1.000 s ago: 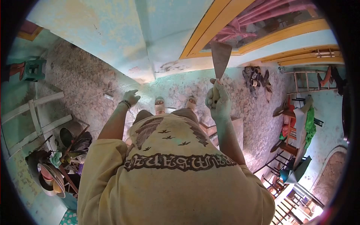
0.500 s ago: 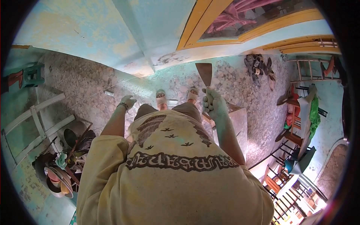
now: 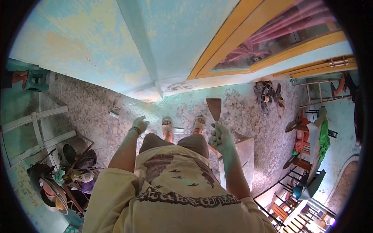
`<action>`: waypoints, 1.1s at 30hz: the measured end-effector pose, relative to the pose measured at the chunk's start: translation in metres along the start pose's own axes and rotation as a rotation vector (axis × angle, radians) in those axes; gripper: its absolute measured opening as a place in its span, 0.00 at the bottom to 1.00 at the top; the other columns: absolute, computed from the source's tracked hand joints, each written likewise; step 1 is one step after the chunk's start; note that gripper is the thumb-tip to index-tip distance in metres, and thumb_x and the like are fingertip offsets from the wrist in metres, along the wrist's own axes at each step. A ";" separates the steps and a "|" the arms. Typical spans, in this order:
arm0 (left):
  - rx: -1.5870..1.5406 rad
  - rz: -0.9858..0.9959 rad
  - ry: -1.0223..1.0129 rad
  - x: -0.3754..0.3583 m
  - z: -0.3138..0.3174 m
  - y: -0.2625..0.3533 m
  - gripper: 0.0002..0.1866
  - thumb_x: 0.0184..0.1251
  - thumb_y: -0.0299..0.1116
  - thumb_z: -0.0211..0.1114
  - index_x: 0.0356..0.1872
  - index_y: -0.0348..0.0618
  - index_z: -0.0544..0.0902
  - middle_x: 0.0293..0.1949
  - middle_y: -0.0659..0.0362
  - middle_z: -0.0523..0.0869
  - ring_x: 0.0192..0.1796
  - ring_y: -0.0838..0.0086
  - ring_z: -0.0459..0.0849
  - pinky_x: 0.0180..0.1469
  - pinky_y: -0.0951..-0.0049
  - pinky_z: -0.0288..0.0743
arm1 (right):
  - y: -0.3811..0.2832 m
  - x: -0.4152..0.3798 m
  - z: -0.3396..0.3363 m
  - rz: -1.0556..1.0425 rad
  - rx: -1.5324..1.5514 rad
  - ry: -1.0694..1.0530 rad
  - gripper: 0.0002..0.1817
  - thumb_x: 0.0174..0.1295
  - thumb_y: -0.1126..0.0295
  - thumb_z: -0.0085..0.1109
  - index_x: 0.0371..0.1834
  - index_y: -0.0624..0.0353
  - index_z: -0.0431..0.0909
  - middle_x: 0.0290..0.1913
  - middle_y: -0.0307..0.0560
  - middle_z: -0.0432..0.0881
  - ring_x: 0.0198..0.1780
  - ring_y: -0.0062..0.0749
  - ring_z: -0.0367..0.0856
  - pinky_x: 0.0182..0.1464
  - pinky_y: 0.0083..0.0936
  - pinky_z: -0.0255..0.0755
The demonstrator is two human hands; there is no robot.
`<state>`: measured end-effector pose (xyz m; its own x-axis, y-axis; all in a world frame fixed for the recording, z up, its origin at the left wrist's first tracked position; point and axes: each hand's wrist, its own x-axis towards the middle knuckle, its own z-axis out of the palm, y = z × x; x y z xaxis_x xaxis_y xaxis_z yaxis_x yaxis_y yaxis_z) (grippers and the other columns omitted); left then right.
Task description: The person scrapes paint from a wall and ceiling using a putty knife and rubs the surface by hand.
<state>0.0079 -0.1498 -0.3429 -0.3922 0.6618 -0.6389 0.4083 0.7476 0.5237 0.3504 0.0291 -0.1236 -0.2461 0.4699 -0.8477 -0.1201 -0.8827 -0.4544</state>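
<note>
Metal scraper (image 3: 214, 108), clasped in the right grip (image 3: 222, 138), points blade-first toward the wall (image 3: 176, 35). The left grip (image 3: 140, 124) hangs loose.

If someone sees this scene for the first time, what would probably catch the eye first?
Probably the broad scraper near the middle of the picture, gripped in the person's right hand. Next might come the orange-yellow window frame at upper right, with a pink curtain showing within it, then the patchy blue-and-yellow wall at upper left.
</note>
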 end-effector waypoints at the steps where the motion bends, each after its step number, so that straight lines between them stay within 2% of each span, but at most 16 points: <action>1: -0.020 0.048 0.011 0.002 0.006 0.002 0.28 0.56 0.46 0.63 0.55 0.39 0.79 0.57 0.46 0.78 0.61 0.58 0.75 0.65 0.65 0.67 | 0.001 -0.002 -0.001 0.000 -0.002 0.014 0.13 0.65 0.59 0.55 0.44 0.55 0.73 0.22 0.37 0.73 0.17 0.21 0.68 0.16 0.19 0.60; 2: -0.062 0.057 0.012 0.006 0.013 0.005 0.27 0.56 0.45 0.64 0.54 0.38 0.79 0.56 0.45 0.79 0.60 0.57 0.76 0.64 0.65 0.67 | 0.003 -0.005 -0.003 0.006 -0.003 0.035 0.12 0.65 0.59 0.56 0.43 0.55 0.75 0.22 0.37 0.73 0.17 0.21 0.69 0.17 0.19 0.60; 5: -0.103 0.050 0.031 0.002 0.021 0.033 0.27 0.55 0.45 0.64 0.53 0.38 0.80 0.54 0.44 0.81 0.59 0.55 0.78 0.62 0.64 0.69 | 0.008 -0.009 -0.003 -0.015 0.007 0.016 0.14 0.66 0.61 0.54 0.46 0.58 0.70 0.22 0.38 0.72 0.17 0.21 0.67 0.16 0.19 0.58; 6: -0.101 0.043 0.043 0.000 0.018 0.039 0.27 0.55 0.45 0.65 0.52 0.37 0.80 0.53 0.44 0.81 0.58 0.55 0.78 0.62 0.64 0.70 | 0.011 -0.010 -0.004 -0.010 0.003 0.011 0.13 0.66 0.60 0.55 0.45 0.57 0.71 0.22 0.38 0.73 0.17 0.21 0.68 0.17 0.19 0.59; 9: -0.310 -0.008 0.010 0.037 0.042 0.016 0.25 0.60 0.39 0.64 0.56 0.37 0.77 0.44 0.51 0.85 0.43 0.64 0.84 0.47 0.70 0.77 | 0.011 -0.011 0.002 -0.011 -0.013 0.009 0.12 0.64 0.59 0.56 0.43 0.54 0.74 0.23 0.37 0.73 0.17 0.21 0.69 0.17 0.19 0.61; 10: -0.579 -0.013 -0.036 0.043 0.042 0.018 0.25 0.62 0.42 0.62 0.58 0.39 0.75 0.45 0.51 0.84 0.47 0.62 0.82 0.51 0.61 0.75 | 0.010 -0.014 0.011 -0.014 -0.017 0.026 0.12 0.64 0.59 0.56 0.43 0.54 0.74 0.23 0.38 0.73 0.17 0.21 0.68 0.18 0.19 0.60; 11: -0.710 -0.119 -0.052 0.046 0.046 0.018 0.26 0.61 0.43 0.62 0.57 0.39 0.75 0.47 0.50 0.83 0.49 0.60 0.82 0.52 0.59 0.74 | 0.011 -0.016 0.018 -0.015 -0.020 0.047 0.12 0.64 0.59 0.56 0.43 0.55 0.73 0.23 0.38 0.72 0.17 0.21 0.68 0.18 0.18 0.60; 13: -0.958 -0.331 -0.099 -0.005 0.002 0.104 0.26 0.60 0.44 0.62 0.57 0.40 0.76 0.50 0.46 0.82 0.51 0.56 0.81 0.55 0.55 0.73 | 0.011 -0.010 0.028 0.019 0.040 -0.005 0.12 0.65 0.60 0.55 0.43 0.55 0.73 0.22 0.38 0.72 0.17 0.21 0.67 0.18 0.18 0.59; 14: -0.945 -0.235 -0.142 -0.002 0.011 0.107 0.29 0.63 0.51 0.59 0.57 0.38 0.75 0.49 0.47 0.81 0.51 0.53 0.80 0.52 0.50 0.73 | 0.012 -0.006 0.033 0.033 0.071 -0.029 0.12 0.65 0.60 0.54 0.43 0.54 0.73 0.22 0.38 0.71 0.17 0.21 0.66 0.18 0.18 0.59; 17: -1.131 -0.290 -0.483 -0.014 0.032 0.152 0.35 0.64 0.60 0.55 0.57 0.37 0.73 0.49 0.46 0.80 0.54 0.55 0.79 0.53 0.51 0.74 | 0.024 0.015 0.033 0.092 0.143 -0.212 0.10 0.65 0.60 0.53 0.40 0.54 0.73 0.22 0.38 0.70 0.17 0.22 0.65 0.18 0.19 0.58; 19: -1.182 -0.169 -0.751 -0.042 0.044 0.190 0.40 0.63 0.66 0.51 0.61 0.37 0.70 0.50 0.45 0.80 0.54 0.56 0.78 0.55 0.50 0.72 | 0.033 0.015 0.045 0.112 0.092 -0.128 0.09 0.67 0.60 0.51 0.38 0.54 0.72 0.21 0.36 0.71 0.15 0.20 0.65 0.16 0.17 0.57; 20: -1.145 -0.223 -0.702 -0.060 0.049 0.211 0.39 0.67 0.63 0.48 0.66 0.39 0.66 0.49 0.43 0.80 0.49 0.56 0.81 0.49 0.52 0.75 | 0.035 0.015 0.047 0.126 0.063 -0.092 0.09 0.68 0.61 0.49 0.38 0.54 0.71 0.21 0.35 0.71 0.15 0.18 0.65 0.15 0.16 0.56; 23: -1.559 -0.087 -1.175 -0.059 0.090 0.205 0.29 0.68 0.57 0.52 0.53 0.39 0.76 0.22 0.57 0.80 0.19 0.72 0.76 0.22 0.70 0.74 | 0.048 0.019 0.037 0.164 0.058 -0.102 0.10 0.66 0.61 0.52 0.31 0.53 0.72 0.21 0.36 0.72 0.17 0.22 0.68 0.16 0.19 0.59; 26: -1.446 -0.428 -0.667 -0.108 0.067 0.260 0.23 0.70 0.51 0.52 0.47 0.39 0.79 0.14 0.63 0.74 0.08 0.76 0.65 0.10 0.75 0.60 | 0.053 0.028 0.017 0.202 0.044 -0.148 0.10 0.67 0.60 0.52 0.30 0.52 0.72 0.20 0.36 0.73 0.15 0.22 0.68 0.15 0.19 0.59; 29: -1.431 -0.290 -0.611 -0.087 0.110 0.236 0.20 0.69 0.48 0.52 0.42 0.41 0.81 0.14 0.63 0.75 0.09 0.76 0.66 0.10 0.75 0.59 | 0.047 0.047 0.002 0.202 -0.027 -0.209 0.11 0.68 0.61 0.50 0.30 0.52 0.72 0.20 0.36 0.74 0.15 0.21 0.70 0.15 0.18 0.62; 33: -1.457 -0.467 -0.444 -0.105 0.131 0.245 0.17 0.68 0.47 0.53 0.31 0.46 0.81 0.14 0.63 0.74 0.09 0.75 0.67 0.10 0.74 0.58 | 0.063 0.057 -0.027 0.179 -0.022 -0.246 0.13 0.67 0.61 0.51 0.26 0.52 0.72 0.16 0.36 0.72 0.12 0.22 0.68 0.14 0.19 0.60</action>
<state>0.2576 -0.0435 -0.2211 0.1155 0.4960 -0.8606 -0.8789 0.4548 0.1441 0.3546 0.0005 -0.2085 -0.4877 0.2879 -0.8242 -0.0335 -0.9495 -0.3118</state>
